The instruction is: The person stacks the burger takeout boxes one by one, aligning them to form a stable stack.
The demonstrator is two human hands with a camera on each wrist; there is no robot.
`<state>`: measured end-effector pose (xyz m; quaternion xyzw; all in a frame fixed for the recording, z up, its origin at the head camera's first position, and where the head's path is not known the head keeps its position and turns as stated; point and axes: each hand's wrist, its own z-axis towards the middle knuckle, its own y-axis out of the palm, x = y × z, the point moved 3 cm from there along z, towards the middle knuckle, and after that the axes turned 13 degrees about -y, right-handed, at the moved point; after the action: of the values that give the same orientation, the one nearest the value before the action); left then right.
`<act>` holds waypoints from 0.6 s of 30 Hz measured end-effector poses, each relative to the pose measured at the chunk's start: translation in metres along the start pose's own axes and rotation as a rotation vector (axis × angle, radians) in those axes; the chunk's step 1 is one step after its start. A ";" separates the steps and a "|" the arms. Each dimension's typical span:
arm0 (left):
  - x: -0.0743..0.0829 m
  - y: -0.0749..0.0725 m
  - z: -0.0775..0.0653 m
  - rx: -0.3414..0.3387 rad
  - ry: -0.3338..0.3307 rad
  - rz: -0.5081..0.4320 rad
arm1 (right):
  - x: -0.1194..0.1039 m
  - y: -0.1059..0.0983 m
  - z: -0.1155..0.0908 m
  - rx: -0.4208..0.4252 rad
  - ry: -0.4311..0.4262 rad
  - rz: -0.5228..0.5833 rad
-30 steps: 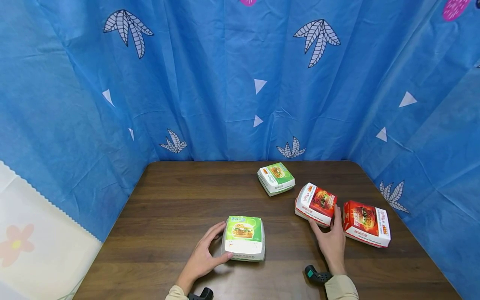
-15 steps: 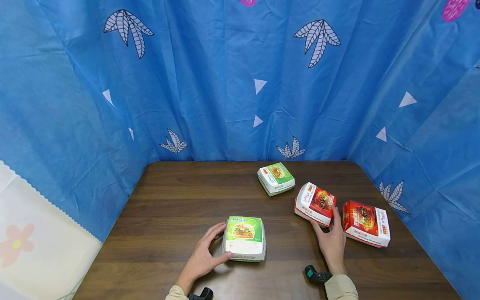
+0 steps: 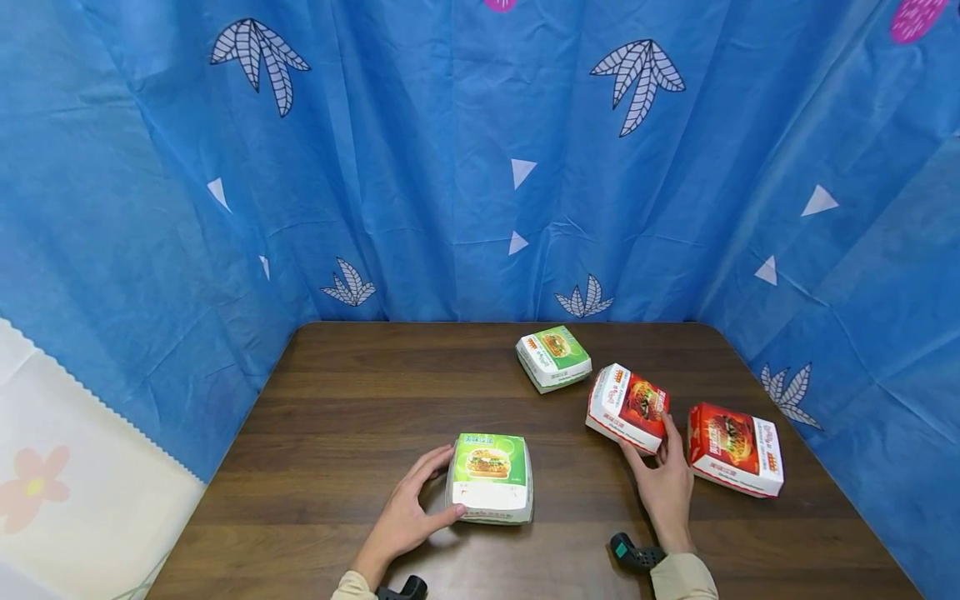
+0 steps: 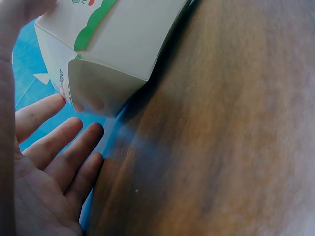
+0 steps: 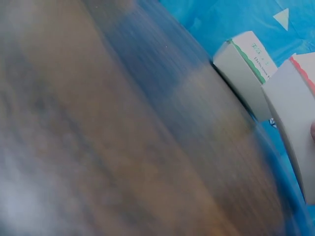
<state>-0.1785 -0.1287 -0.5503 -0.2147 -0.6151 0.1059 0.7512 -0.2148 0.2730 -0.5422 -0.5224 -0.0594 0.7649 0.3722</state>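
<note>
My left hand [image 3: 405,517] rests, fingers [image 4: 81,152] spread, against the nearer green-and-white square cardboard box [image 3: 490,479]; my right hand [image 3: 664,485], poorly shown, seems to be pinching the left red-and-white square cardboard box [image 3: 628,408].

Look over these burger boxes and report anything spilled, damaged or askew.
Nothing looks spilled or damaged. The far green box and both red boxes sit askew to the table, while the near green box is almost square.
</note>
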 end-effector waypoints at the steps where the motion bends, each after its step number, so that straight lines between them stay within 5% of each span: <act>1: 0.000 0.000 0.000 0.001 0.010 0.001 | 0.000 0.000 0.000 0.002 -0.004 -0.002; 18: -0.001 0.000 0.000 0.000 -0.032 0.002 | -0.026 0.000 -0.012 0.016 -0.136 -0.024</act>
<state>-0.1789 -0.1292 -0.5516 -0.2136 -0.6270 0.1098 0.7411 -0.1996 0.2527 -0.5280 -0.4654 -0.0845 0.7947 0.3805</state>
